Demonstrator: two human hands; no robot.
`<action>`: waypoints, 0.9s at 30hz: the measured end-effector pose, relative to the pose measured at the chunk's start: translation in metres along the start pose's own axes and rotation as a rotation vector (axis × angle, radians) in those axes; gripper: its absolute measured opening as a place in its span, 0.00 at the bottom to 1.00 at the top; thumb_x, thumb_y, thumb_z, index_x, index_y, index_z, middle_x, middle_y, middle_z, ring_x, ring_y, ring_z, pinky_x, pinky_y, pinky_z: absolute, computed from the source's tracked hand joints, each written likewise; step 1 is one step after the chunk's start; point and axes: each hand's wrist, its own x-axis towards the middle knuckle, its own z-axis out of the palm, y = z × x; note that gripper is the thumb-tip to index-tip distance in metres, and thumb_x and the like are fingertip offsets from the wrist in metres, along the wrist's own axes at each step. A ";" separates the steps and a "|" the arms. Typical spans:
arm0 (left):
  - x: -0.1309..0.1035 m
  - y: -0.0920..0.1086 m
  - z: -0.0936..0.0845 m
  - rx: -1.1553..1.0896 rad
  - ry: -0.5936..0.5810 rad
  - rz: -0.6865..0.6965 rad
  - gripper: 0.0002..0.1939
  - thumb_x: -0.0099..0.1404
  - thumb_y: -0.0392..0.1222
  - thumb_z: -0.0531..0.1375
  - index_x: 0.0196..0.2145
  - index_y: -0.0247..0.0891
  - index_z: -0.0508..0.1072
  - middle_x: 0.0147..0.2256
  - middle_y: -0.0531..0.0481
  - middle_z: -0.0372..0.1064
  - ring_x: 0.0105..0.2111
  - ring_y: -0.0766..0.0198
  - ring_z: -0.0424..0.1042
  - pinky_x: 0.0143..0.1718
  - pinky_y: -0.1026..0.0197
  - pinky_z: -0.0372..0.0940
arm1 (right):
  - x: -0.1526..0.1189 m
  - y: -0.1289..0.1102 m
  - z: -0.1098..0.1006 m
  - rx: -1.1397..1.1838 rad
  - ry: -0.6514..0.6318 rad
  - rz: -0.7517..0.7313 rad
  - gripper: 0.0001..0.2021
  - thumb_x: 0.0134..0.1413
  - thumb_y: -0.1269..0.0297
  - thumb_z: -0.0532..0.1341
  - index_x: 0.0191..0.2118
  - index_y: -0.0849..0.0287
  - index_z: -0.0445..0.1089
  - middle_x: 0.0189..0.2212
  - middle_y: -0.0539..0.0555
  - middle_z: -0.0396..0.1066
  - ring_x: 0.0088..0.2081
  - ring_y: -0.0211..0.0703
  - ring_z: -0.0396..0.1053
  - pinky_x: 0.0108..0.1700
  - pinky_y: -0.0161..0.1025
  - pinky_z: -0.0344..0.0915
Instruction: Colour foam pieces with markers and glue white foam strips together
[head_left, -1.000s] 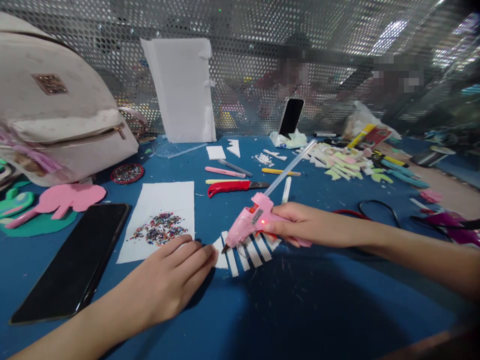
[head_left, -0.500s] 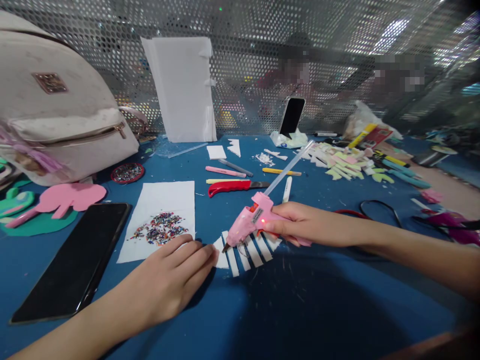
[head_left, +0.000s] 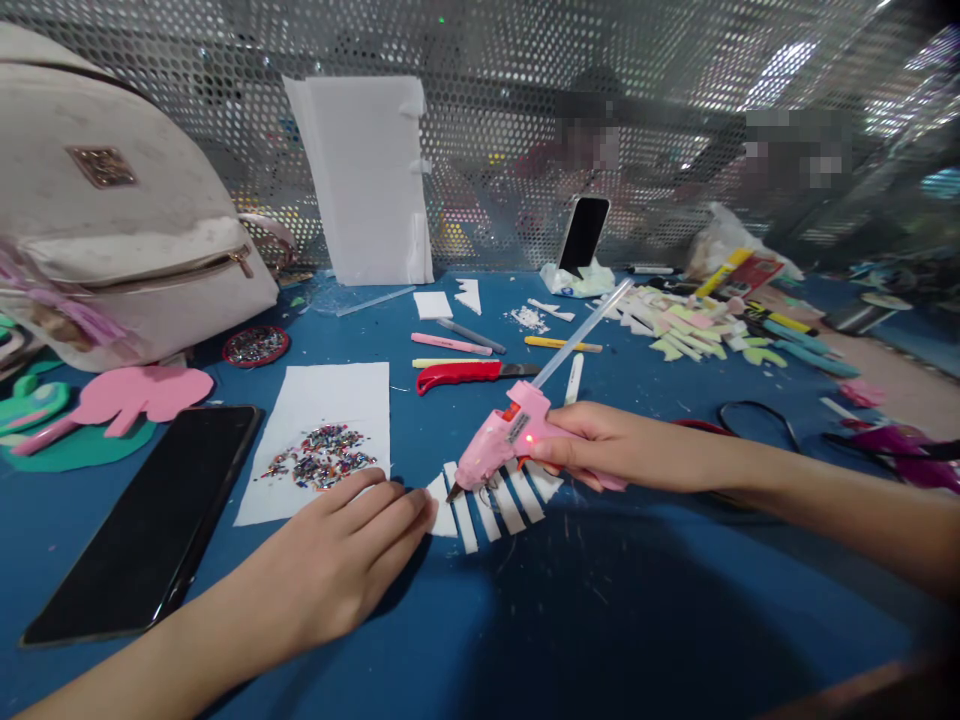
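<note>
- Head view: my right hand [head_left: 600, 446] grips the pink glue gun [head_left: 487, 448], shifted slightly right.
- Its nozzle [head_left: 454, 493] is over the white strips [head_left: 510, 506], near centre.
- Left hand [head_left: 343, 555], unmoved, at their left end; its grip I cannot tell.

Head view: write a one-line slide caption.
Right hand holds a pink hot-glue gun over white strips; left hand touches the leftmost piece.

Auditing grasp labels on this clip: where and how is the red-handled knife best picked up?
Probably by its red handle, from above and the left: the red-handled knife lies with its blade pointing right, toward the glue stick, leaving the handle's end facing away.
</note>
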 end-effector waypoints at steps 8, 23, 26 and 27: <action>0.000 0.000 0.001 0.005 -0.009 0.004 0.19 0.75 0.28 0.45 0.53 0.26 0.72 0.47 0.41 0.75 0.44 0.54 0.69 0.51 0.50 0.61 | 0.000 0.004 -0.001 -0.028 0.004 0.001 0.28 0.67 0.40 0.54 0.26 0.60 0.61 0.17 0.45 0.60 0.19 0.31 0.57 0.24 0.32 0.55; 0.002 0.000 0.000 -0.004 0.003 0.006 0.18 0.76 0.28 0.45 0.53 0.26 0.72 0.44 0.42 0.76 0.43 0.55 0.70 0.50 0.50 0.63 | 0.000 0.003 0.000 -0.030 0.009 0.000 0.27 0.67 0.40 0.53 0.27 0.60 0.62 0.17 0.46 0.60 0.20 0.32 0.58 0.25 0.32 0.55; 0.003 -0.001 -0.001 0.018 0.012 0.003 0.19 0.76 0.28 0.44 0.53 0.28 0.72 0.44 0.43 0.76 0.43 0.57 0.70 0.50 0.51 0.64 | 0.000 0.003 0.000 -0.025 0.014 -0.002 0.27 0.67 0.40 0.54 0.27 0.60 0.62 0.17 0.46 0.60 0.19 0.32 0.58 0.25 0.33 0.55; 0.003 -0.001 -0.001 0.020 0.016 0.003 0.18 0.76 0.28 0.44 0.52 0.29 0.72 0.44 0.43 0.76 0.42 0.57 0.71 0.49 0.52 0.65 | 0.000 0.002 0.000 -0.027 0.017 -0.001 0.27 0.67 0.40 0.54 0.27 0.60 0.62 0.17 0.46 0.60 0.19 0.32 0.58 0.25 0.33 0.55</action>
